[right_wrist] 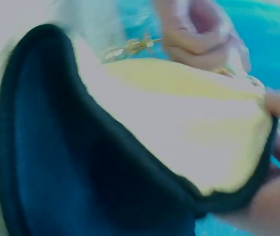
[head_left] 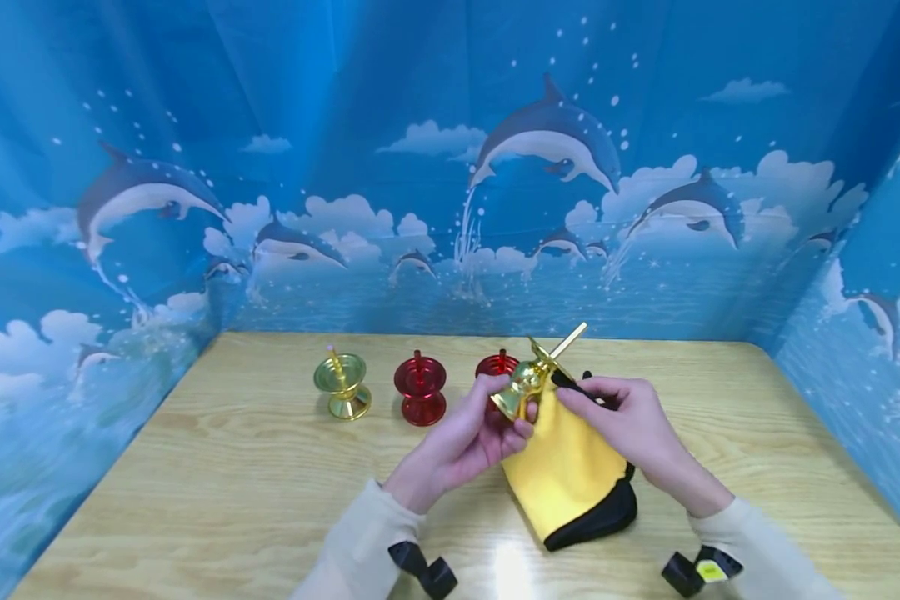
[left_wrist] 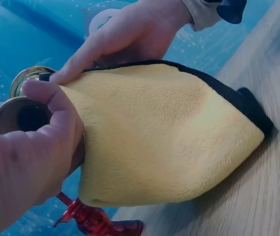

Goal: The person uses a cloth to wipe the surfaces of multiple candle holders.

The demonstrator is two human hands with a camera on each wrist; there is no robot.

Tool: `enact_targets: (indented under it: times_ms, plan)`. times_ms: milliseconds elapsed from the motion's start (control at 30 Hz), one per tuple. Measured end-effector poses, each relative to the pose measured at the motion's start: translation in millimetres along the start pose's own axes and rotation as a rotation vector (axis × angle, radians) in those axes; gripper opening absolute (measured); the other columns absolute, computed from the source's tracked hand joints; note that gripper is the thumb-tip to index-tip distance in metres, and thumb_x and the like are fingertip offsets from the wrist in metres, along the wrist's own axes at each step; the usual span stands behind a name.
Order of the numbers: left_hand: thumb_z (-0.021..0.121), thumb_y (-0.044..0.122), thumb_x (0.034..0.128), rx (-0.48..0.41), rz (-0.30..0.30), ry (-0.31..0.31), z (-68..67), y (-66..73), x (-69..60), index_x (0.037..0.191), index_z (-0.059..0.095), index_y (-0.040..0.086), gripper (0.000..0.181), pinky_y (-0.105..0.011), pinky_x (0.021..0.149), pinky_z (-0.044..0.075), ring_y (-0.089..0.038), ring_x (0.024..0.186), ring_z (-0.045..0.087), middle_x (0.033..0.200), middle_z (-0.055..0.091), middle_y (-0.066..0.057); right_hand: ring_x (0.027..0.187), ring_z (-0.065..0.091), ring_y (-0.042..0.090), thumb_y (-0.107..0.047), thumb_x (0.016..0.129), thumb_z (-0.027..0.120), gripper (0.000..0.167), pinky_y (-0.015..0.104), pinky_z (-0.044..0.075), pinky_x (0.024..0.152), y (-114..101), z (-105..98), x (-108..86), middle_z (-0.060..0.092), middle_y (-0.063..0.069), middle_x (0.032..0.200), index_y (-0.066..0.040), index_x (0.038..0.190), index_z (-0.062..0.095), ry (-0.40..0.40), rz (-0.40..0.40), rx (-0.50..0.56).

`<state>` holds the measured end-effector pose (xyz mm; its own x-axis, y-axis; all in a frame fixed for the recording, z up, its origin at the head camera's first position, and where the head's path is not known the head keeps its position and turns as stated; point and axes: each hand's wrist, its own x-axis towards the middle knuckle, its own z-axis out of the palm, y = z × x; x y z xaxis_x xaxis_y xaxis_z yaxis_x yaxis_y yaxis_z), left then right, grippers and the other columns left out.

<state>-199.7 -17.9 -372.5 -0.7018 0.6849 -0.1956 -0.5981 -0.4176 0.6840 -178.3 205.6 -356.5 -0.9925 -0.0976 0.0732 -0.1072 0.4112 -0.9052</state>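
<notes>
Held gold candlestick (head_left: 525, 379) in left grip (head_left: 483, 437), pinched yellow cloth (head_left: 570, 471) in right grip (head_left: 633, 414); seemed mid-wipe, unclear if finished with three other candlesticks (head_left: 422, 382) toward table's far edge (head_left: 667, 354).

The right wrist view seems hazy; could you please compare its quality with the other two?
Right wrist: blurred, the black-edged yellow fleecy cloth bleached pale; left wrist: sharper, the cloth's pile showing; head: clearer, glare on the light wooden table.

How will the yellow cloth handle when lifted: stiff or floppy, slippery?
Probably floppy: the yellow cloth bends and droops below the right hand. Likely not very slippery, since its surface looks fuzzy in the left wrist view. The black edging looks thicker, so it may hold shape slightly better.
</notes>
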Motion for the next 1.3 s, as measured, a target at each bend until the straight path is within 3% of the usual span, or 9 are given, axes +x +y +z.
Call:
enact_targets:
  times_ms: [133, 267, 367, 633, 767, 867, 967, 1133, 1300]
  plan:
    - [0.042, 0.042, 0.1063, -0.149, -0.066, -0.042, -3.4, 0.8, -1.4, 0.141, 0.037, 0.015, 0.044, -0.010, 0.062, 0.044, -0.003, 0.074, 0.054, 0.100, 0.056, -0.002, 0.088, 0.067, 0.006, -0.015, 0.097, 0.069, 0.040, 0.024, 0.057, 0.076, 2, -9, 2.1, 0.076, -0.008, 0.097, 0.013, 0.124, 0.064, -0.157, 0.038, 0.161]
    - [0.037, 0.044, 0.1066, -0.250, -0.147, -0.088, -5.6, 1.7, -2.0, 0.142, 0.036, 0.017, 0.044, -0.010, 0.059, 0.038, -0.003, 0.070, 0.050, 0.101, 0.056, -0.004, 0.089, 0.071, 0.005, -0.010, 0.093, 0.072, 0.030, 0.023, 0.058, 0.078, 3, -8, 4.9, 0.077, -0.011, 0.094, 0.006, 0.117, 0.068, -0.124, 0.074, 0.219]
    - [0.031, 0.046, 0.1067, -0.295, -0.208, -0.160, -8.1, 2.3, -1.0, 0.136, 0.039, 0.018, 0.041, -0.011, 0.058, 0.032, -0.004, 0.067, 0.048, 0.100, 0.055, -0.004, 0.088, 0.072, 0.005, -0.009, 0.090, 0.074, 0.018, 0.022, 0.057, 0.078, 3, -6, 8.2, 0.077, -0.012, 0.089, -0.003, 0.106, 0.068, -0.073, 0.110, 0.228]
    - [0.023, 0.046, 0.1069, -0.300, -0.280, -0.365, -21.6, -0.6, 3.3, 0.131, 0.049, 0.020, 0.044, -0.012, 0.057, 0.022, -0.003, 0.061, 0.041, 0.100, 0.053, -0.003, 0.082, 0.071, 0.005, -0.009, 0.088, 0.076, 0.016, 0.024, 0.056, 0.074, 4, -9, 15.8, 0.074, -0.012, 0.081, -0.005, 0.100, 0.066, -0.052, 0.097, 0.153]
    - [0.032, 0.046, 0.1053, -0.248, -0.302, -0.407, -25.9, -0.3, 6.0, 0.130, 0.050, 0.020, 0.040, -0.013, 0.055, 0.017, -0.001, 0.059, 0.034, 0.098, 0.053, -0.003, 0.079, 0.068, 0.005, -0.010, 0.088, 0.077, 0.017, 0.024, 0.055, 0.073, 6, -12, 17.5, 0.072, -0.014, 0.079, -0.004, 0.100, 0.067, -0.047, 0.057, 0.137]
    - [0.032, 0.047, 0.1050, -0.180, -0.320, -0.393, -27.7, 2.5, 8.0, 0.129, 0.049, 0.019, 0.041, -0.013, 0.054, 0.018, 0.000, 0.058, 0.034, 0.097, 0.054, -0.002, 0.079, 0.066, 0.006, -0.009, 0.088, 0.077, 0.020, 0.025, 0.055, 0.071, 7, -14, 18.9, 0.073, -0.014, 0.082, 0.001, 0.103, 0.069, -0.052, -0.010, 0.097]
    - [0.028, 0.047, 0.1057, -0.053, -0.313, -0.343, -28.7, 6.4, 9.7, 0.129, 0.049, 0.019, 0.042, -0.012, 0.052, 0.024, 0.000, 0.056, 0.038, 0.096, 0.056, -0.003, 0.080, 0.065, 0.008, -0.008, 0.088, 0.077, 0.025, 0.025, 0.056, 0.071, 10, -17, 21.3, 0.074, -0.013, 0.088, 0.006, 0.108, 0.070, -0.072, -0.066, 0.059]
    - [0.031, 0.042, 0.1052, 0.292, -0.243, -0.205, -25.8, 10.8, 13.2, 0.128, 0.051, 0.017, 0.040, -0.013, 0.048, 0.031, 0.001, 0.052, 0.038, 0.091, 0.063, -0.003, 0.085, 0.066, 0.006, -0.005, 0.090, 0.075, 0.031, 0.024, 0.058, 0.074, 14, -24, 26.5, 0.074, -0.011, 0.097, 0.010, 0.116, 0.070, -0.143, -0.084, 0.031]
    - [0.035, 0.038, 0.1061, 0.650, -0.145, -0.029, -19.1, 10.9, 11.8, 0.128, 0.049, 0.016, 0.034, -0.019, 0.048, 0.033, -0.006, 0.053, 0.037, 0.092, 0.068, -0.006, 0.088, 0.070, 0.006, -0.006, 0.093, 0.071, 0.031, 0.025, 0.060, 0.077, 16, -33, 31.4, 0.075, 0.006, 0.108, 0.010, 0.119, 0.069, -0.282, -0.101, 0.022]
